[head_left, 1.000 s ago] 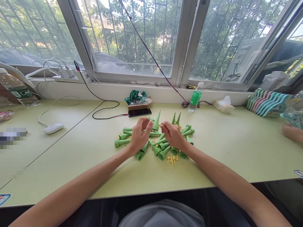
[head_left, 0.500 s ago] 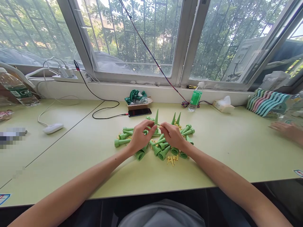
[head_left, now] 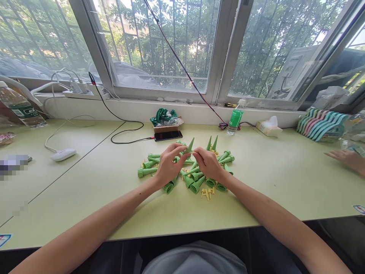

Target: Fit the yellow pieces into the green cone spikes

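My left hand [head_left: 167, 163] is closed around a green plastic cone-shaped spike [head_left: 190, 145], whose tip points up and leans to the right. Beside it, my right hand [head_left: 208, 163] pinches a small yellow plastic plug [head_left: 192, 153] against the spike's side; the fingertips mostly cover it. Under and around both hands lies a pile of similar green spikes [head_left: 197, 185] with ribbed, open collars. Two more spikes [head_left: 215, 143] stand upright behind my right hand. Loose yellow plugs [head_left: 207, 193] lie at the near side of the pile, and others are partly hidden among the spikes.
Behind the pile are a charging phone [head_left: 168, 136], a small box with green wrapping [head_left: 165, 121] and a water bottle [head_left: 235, 118]. A tissue pack [head_left: 269, 126] and pastel hangers [head_left: 322, 125] sit to the right, near another person's hand [head_left: 346, 156]. A white device [head_left: 63, 154] lies left.
The spike in my left hand has tilted from near upright towards the right. My right fingertips have closed in on its side, covering more of the yellow plug.
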Demonstrator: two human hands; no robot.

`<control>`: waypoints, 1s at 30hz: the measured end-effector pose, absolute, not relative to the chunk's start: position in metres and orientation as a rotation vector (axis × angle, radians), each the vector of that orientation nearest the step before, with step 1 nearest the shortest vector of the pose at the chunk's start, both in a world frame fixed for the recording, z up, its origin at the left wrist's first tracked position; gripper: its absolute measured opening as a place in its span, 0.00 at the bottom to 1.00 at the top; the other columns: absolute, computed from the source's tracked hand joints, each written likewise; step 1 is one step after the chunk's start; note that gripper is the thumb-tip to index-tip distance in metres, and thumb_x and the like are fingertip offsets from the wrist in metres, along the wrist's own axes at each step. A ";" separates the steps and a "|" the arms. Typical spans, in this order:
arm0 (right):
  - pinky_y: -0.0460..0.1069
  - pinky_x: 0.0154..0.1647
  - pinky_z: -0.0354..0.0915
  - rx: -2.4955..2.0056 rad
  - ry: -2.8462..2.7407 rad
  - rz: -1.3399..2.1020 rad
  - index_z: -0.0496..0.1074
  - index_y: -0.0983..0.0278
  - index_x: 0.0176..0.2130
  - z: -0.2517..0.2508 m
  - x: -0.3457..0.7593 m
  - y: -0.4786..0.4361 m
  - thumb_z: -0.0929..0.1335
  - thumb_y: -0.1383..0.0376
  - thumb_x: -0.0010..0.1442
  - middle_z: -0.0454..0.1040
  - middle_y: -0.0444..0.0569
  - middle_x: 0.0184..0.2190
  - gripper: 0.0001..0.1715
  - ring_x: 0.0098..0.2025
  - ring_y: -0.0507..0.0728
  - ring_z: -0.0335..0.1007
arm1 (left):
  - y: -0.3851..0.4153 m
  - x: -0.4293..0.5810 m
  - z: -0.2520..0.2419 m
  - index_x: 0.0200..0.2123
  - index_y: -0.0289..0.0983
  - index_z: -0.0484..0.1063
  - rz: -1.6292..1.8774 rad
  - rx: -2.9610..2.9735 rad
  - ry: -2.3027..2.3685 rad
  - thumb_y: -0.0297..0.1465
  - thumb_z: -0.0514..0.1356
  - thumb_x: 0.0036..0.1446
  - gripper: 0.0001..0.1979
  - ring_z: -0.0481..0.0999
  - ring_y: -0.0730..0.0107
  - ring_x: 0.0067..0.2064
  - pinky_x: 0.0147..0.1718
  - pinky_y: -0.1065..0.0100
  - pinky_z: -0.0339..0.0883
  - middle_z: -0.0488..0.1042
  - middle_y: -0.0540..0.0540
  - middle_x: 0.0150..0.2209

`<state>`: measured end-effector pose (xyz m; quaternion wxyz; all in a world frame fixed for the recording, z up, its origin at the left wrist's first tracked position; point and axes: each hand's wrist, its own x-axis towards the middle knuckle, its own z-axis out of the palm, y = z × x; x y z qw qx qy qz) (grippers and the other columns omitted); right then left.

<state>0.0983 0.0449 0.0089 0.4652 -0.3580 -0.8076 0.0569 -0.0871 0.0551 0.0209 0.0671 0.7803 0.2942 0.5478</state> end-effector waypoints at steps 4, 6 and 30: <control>0.45 0.29 0.55 -0.862 -1.964 0.116 0.64 0.62 0.36 0.010 0.097 0.043 0.59 0.62 0.71 0.64 0.42 0.25 0.11 0.25 0.50 0.55 | 0.051 -0.086 0.026 0.41 0.38 0.74 1.631 2.305 0.942 0.35 0.55 0.66 0.09 0.73 0.71 0.36 0.37 0.69 0.70 0.74 0.45 0.39; 0.46 0.30 0.56 -0.855 -1.955 0.101 0.64 0.62 0.37 0.011 0.097 0.043 0.59 0.63 0.71 0.65 0.43 0.26 0.11 0.25 0.50 0.57 | 0.051 -0.086 0.029 0.38 0.37 0.72 1.640 2.201 0.987 0.36 0.53 0.67 0.11 0.73 0.71 0.36 0.36 0.69 0.69 0.73 0.47 0.36; 0.46 0.31 0.59 -0.821 -1.950 0.110 0.66 0.62 0.38 0.010 0.098 0.047 0.59 0.62 0.71 0.69 0.44 0.26 0.11 0.26 0.51 0.61 | 0.057 -0.090 0.029 0.23 0.36 0.74 1.287 2.123 0.975 0.44 0.52 0.66 0.25 0.73 0.67 0.34 0.38 0.66 0.64 0.75 0.46 0.29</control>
